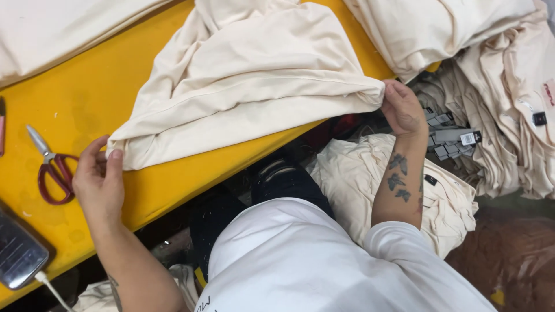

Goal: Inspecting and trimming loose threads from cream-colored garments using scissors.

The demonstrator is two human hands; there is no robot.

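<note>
A cream garment [248, 81] lies bunched on the yellow table [75, 98], its lower hem stretched along the table's near edge. My left hand [98, 179] pinches the hem's left corner between thumb and fingers. My right hand [402, 110] grips the gathered right end of the hem, just past the table's edge. The cloth between both hands is pulled fairly straight.
Red-handled scissors [52, 167] lie left of my left hand. A phone [17, 254] with a white cable sits at the near left corner. Stacks of cream cloth [439, 29] fill the far right; more garments with tags [457, 138] pile beside the table.
</note>
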